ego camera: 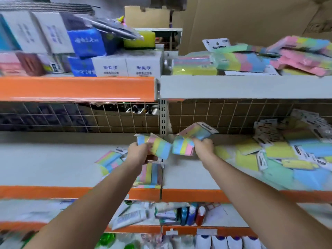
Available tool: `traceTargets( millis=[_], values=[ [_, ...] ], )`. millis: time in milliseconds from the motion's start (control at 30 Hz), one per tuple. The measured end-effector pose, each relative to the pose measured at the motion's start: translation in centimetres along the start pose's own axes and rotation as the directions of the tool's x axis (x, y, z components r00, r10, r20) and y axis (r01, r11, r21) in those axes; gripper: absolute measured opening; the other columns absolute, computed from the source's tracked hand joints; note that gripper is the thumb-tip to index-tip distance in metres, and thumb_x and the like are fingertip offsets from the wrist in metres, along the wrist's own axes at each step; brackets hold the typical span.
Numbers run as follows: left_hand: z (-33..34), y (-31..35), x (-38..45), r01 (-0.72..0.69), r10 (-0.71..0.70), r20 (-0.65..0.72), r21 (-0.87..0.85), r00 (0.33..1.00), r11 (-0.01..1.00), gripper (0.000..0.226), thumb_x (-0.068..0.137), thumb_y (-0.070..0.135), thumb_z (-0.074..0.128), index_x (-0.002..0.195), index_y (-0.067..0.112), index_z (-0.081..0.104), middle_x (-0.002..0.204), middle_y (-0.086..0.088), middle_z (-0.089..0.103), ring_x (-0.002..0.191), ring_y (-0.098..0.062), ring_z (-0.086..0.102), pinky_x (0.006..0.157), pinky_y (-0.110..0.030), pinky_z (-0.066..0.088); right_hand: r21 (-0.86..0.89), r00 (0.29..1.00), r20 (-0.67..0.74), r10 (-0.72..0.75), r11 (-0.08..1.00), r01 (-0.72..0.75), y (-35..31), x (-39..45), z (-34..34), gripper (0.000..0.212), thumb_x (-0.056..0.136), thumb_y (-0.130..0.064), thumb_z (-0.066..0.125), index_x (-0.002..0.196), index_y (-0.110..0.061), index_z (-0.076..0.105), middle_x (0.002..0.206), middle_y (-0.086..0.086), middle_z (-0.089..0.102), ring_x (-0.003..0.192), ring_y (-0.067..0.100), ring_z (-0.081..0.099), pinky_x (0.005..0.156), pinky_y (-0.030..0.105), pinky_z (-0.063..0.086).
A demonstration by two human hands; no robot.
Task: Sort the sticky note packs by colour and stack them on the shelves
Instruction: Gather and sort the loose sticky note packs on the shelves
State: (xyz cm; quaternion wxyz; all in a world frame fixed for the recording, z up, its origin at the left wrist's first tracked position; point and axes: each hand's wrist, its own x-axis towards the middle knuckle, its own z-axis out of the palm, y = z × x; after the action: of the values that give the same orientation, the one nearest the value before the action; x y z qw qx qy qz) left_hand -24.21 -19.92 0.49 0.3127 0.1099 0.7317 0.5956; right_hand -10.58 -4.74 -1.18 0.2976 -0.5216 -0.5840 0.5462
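My left hand [139,151] grips a multicolour striped sticky note pack [156,147] above the middle shelf [53,164]. My right hand [203,147] grips other striped packs [192,139], fanned upward, right beside the left one. Under my left hand, striped packs [151,174] stand at the shelf's front edge, with another striped pack [109,161] lying to their left. A loose heap of yellow, blue and green packs [280,159] covers the shelf's right part. More striped and pink packs [242,60] lie on the upper right shelf.
White and blue boxes [111,66] fill the upper left shelf behind an orange rail [77,88]. A wire grid [215,114] backs the middle shelf. Tubes and bottles [172,214] sit on the lower shelves. A cardboard sheet [251,20] stands top right.
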Motion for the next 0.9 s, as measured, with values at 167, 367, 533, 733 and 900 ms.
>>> traceTargets(
  millis=[167, 367, 533, 733, 900],
  values=[
    [-5.2, -0.8, 0.6, 0.028, -0.019, -0.105, 0.078, 0.994, 0.997, 0.023, 0.087, 0.023, 0.065, 0.089, 0.008, 0.048, 0.079, -0.011, 0.062, 0.031, -0.011, 0.055, 0.039, -0.02, 0.024, 0.111, 0.988, 0.136, 0.075, 0.99, -0.09, 0.8, -2.8, 3.6, 0.01, 0.091, -0.025, 0.065, 0.09, -0.015, 0.061, 0.075, -0.002, 0.063, 0.065, 0.012, 0.059, 0.054, 0.023, 0.045],
    [-9.3, -1.9, 0.6, 0.106, -0.089, -0.127, 0.132, 0.988, 0.986, 0.024, 0.088, 0.024, 0.065, 0.079, 0.007, 0.052, 0.069, -0.011, 0.059, 0.024, -0.009, 0.048, 0.04, -0.021, 0.029, 0.077, 0.943, 0.312, 0.118, 0.986, -0.149, 2.0, -5.5, 7.3, 0.004, 0.093, -0.02, 0.061, 0.093, -0.017, 0.058, 0.078, 0.003, 0.066, 0.06, 0.013, 0.057, 0.051, 0.022, 0.046],
    [-11.6, -2.9, 0.5, 0.161, -0.146, -0.116, 0.126, 0.982, 0.979, 0.025, 0.088, 0.023, 0.066, 0.08, 0.003, 0.054, 0.066, -0.012, 0.052, 0.03, -0.016, 0.047, 0.032, -0.012, 0.03, 0.035, 0.928, 0.344, 0.143, 0.986, -0.165, 2.5, -6.8, 8.8, 0.005, 0.095, -0.021, 0.059, 0.093, -0.017, 0.057, 0.08, 0.003, 0.068, 0.061, 0.013, 0.061, 0.05, 0.021, 0.049],
    [-13.1, -4.1, 2.0, 0.165, -0.103, -0.141, 0.565, 0.985, 0.808, 0.051, 0.088, 0.045, 0.061, 0.107, -0.002, 0.06, 0.08, -0.013, 0.06, 0.069, -0.028, 0.057, 0.064, -0.026, 0.046, -0.042, 0.95, 0.286, 0.128, 0.992, -0.121, 3.3, -7.5, 9.7, 0.023, 0.089, -0.022, 0.066, 0.108, -0.011, 0.06, 0.091, 0.006, 0.073, 0.061, 0.014, 0.062, 0.051, 0.024, 0.044],
    [-13.4, -4.7, 2.3, 0.141, 0.003, -0.171, 0.822, 0.985, 0.551, 0.07, 0.085, 0.063, 0.05, 0.131, 0.012, 0.038, 0.129, -0.015, 0.047, 0.118, -0.034, 0.049, 0.092, -0.041, 0.041, -0.119, 0.972, 0.17, 0.165, 0.982, -0.146, 3.9, -7.5, 9.8, 0.028, 0.082, -0.023, 0.073, 0.107, -0.013, 0.064, 0.1, 0.005, 0.071, 0.08, 0.02, 0.066, 0.064, 0.026, 0.05]
  ],
)
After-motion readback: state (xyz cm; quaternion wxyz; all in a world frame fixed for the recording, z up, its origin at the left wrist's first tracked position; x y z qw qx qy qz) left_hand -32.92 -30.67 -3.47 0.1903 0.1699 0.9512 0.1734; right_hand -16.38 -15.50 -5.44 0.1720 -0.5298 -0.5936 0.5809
